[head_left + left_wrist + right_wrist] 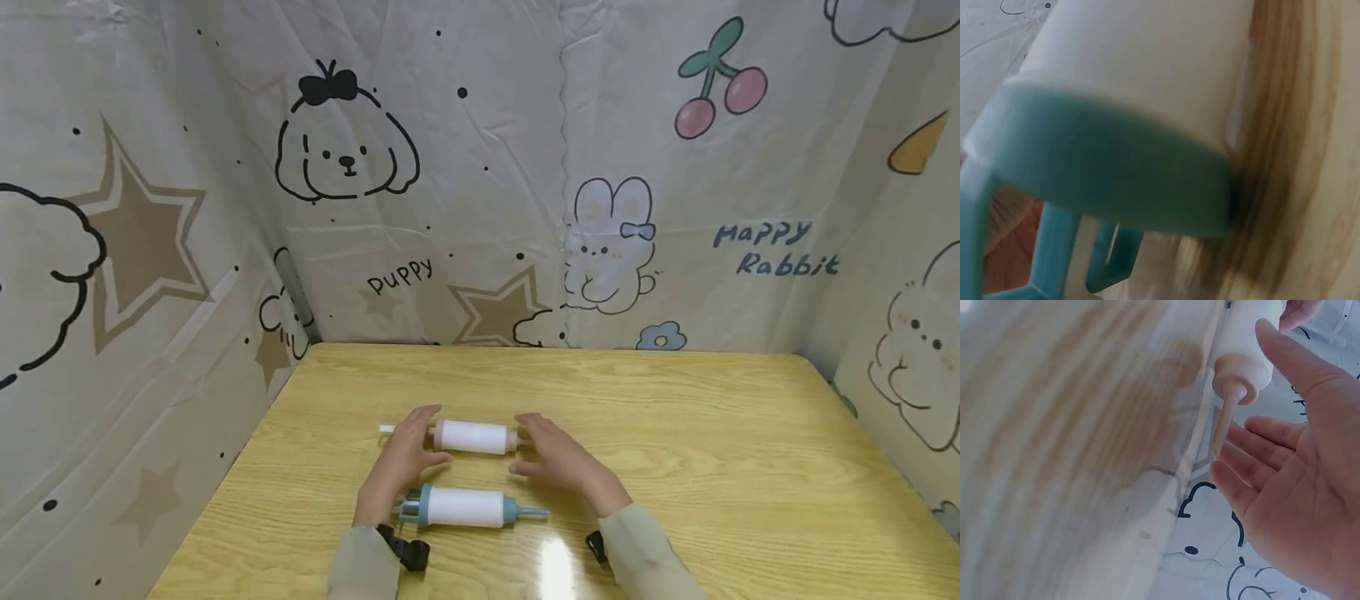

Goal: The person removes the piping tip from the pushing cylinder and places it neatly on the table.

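A white syringe-like tube with beige ends lies crosswise on the table. My left hand is at its left end, thumb apart from the fingers and pointing right; the hand covers part of that end. Around the beige nozzle at the right end, my right hand is spread, its fingers straight. The right wrist view shows the palm of the right hand facing the beige nozzle. Nearer me lies a second white tube with teal ends; its teal collar fills much of the left wrist view.
The wooden table carries both tubes. A printed cloth with cartoon animals hangs behind it and along both sides. Black camera straps sit at the wrists, below the teal-ended tube on the left.
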Motion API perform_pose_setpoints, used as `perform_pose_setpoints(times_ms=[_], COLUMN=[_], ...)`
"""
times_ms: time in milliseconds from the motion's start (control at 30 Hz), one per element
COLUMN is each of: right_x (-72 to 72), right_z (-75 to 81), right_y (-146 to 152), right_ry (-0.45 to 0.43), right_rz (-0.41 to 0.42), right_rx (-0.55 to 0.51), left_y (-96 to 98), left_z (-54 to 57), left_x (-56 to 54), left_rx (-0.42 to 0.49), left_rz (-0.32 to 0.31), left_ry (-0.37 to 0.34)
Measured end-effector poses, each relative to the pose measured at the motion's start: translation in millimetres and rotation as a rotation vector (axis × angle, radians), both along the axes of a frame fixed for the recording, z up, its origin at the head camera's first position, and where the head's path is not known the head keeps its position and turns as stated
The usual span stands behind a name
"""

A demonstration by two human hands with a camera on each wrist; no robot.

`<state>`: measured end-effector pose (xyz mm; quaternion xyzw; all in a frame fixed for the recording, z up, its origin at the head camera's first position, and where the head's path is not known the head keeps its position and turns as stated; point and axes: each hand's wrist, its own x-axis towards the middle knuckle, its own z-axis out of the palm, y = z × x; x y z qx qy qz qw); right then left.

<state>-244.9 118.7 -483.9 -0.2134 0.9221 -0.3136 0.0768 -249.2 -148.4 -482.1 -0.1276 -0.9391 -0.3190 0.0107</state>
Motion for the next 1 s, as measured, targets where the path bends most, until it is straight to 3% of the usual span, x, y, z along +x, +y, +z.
perform_pose_setpoints(times_ms=[200, 567, 1000], right_x=[-3.1, -8.4, -6.8], right_z=[-1.4, -3.3, -0.9], right_y=[-2.3, -5.6, -9.0], right_ry=[0.022, 0.151, 0.167], right_rz=[0.041, 0.111, 0.019], right_rx=[0.023, 0.044, 0.014], left_y=[-0.4, -1.7, -4.7], left_z=[-3.1, -3.8, -8.3], left_x=[-1.2, -1.7, 0.0], left_rx=[-0.005, 0.050, 0.115], left_rz=[-0.014, -0.023, -0.049], left_ry=[-0.011, -0.041, 0.000])
